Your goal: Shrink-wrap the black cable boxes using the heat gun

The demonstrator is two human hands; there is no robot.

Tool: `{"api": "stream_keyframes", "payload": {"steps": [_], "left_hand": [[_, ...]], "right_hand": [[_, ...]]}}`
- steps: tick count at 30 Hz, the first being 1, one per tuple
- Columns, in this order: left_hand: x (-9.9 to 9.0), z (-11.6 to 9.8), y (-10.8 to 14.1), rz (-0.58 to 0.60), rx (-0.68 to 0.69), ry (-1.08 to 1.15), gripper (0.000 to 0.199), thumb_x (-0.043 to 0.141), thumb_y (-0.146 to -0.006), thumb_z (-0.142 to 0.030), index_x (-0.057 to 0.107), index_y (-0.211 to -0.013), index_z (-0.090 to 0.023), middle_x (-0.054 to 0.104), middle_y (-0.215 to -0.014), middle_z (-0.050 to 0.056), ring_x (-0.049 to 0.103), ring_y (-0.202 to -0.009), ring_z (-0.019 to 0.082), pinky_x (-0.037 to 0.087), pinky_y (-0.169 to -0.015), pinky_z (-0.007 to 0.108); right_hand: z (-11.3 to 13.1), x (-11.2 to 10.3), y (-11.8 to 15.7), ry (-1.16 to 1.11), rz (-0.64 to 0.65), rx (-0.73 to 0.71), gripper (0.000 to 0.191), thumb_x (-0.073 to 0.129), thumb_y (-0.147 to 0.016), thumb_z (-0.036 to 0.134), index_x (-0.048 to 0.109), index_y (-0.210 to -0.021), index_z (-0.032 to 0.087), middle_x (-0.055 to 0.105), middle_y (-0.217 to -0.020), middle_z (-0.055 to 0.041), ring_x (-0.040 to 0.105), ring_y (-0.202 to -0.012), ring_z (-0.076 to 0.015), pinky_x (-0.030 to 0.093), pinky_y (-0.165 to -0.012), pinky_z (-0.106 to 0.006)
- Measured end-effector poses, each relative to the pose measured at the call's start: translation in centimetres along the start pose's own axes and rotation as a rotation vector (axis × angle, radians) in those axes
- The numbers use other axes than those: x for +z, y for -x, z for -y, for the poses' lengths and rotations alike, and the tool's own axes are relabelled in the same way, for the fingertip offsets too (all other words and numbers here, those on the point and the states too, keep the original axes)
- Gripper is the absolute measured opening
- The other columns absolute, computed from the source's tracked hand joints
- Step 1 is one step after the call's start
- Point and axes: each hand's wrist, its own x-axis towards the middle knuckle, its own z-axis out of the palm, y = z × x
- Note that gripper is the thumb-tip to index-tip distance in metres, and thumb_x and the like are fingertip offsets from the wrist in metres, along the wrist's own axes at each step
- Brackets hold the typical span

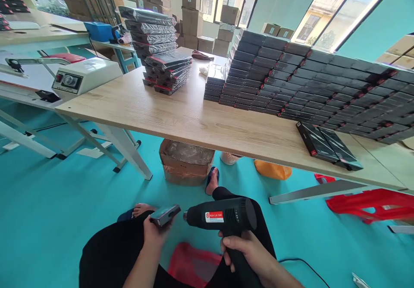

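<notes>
One box (164, 214), tilted in left hand (154, 233) — right hand (238, 248) holds heat gun (229, 214) level.

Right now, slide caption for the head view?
Left hand holds a box; right hand points a heat gun at it.

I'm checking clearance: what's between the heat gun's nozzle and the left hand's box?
Nothing: the head view shows a small gap between nozzle and box.
</notes>
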Motion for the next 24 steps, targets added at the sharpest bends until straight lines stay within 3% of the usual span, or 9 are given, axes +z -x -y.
{"api": "stream_keyframes", "payload": {"steps": [4,9,17,24], "left_hand": [[0.6,0.2,1.3,0.083,0.01,0.001,0.053,0.051,-0.066,-0.016,0.066,-0.118,-0.016,0.075,-0.089,0.011,0.074,-0.081,0.031,0.062,-0.074,0.048],[1.1,0.1,1.9,0.083,0.065,0.03,0.06,0.05,-0.055,-0.008,0.068,-0.111,-0.017,0.071,-0.069,0.002,0.068,-0.057,0.022,0.062,-0.077,0.048],[0.7,0.4,1.8,0.144,0.053,-0.095,0.032,0.054,-0.052,-0.011,0.067,-0.081,-0.016,0.071,-0.071,0.007,0.07,-0.065,0.025,0.06,-0.063,0.04],[0.3,0.8,1.1,0.213,0.122,-0.235,0.02,0.055,-0.052,-0.015,0.065,-0.069,-0.017,0.067,-0.064,0.005,0.065,-0.058,0.023,0.057,-0.06,0.038]], "right_hand": [[-0.4,-1.3,0.9,-0.126,-0.017,0.01,0.039,0.078,-0.071,0.041,0.069,-0.095,0.012,0.068,-0.073,-0.0035,0.059,-0.054,-0.0128,0.045,-0.047,-0.024],[-0.4,-3.0,1.9,-0.158,0.002,0.009,0.039,0.079,-0.071,0.04,0.072,-0.096,0.011,0.069,-0.075,-0.0038,0.059,-0.055,-0.0123,0.045,-0.047,-0.024],[0.6,-3.5,2.7,-0.033,0.036,0.023,0.04,0.078,-0.069,0.04,0.072,-0.097,0.012,0.068,-0.076,-0.0044,0.06,-0.057,-0.0138,0.045,-0.05,-0.025],[0.0,-2.9,2.1,0.167,0.143,0.035,0.028,0.077,-0.066,0.037,0.071,-0.079,0.012,0.064,-0.067,-0.0034,0.057,-0.054,-0.0145,0.045,-0.052,-0.029]]}}
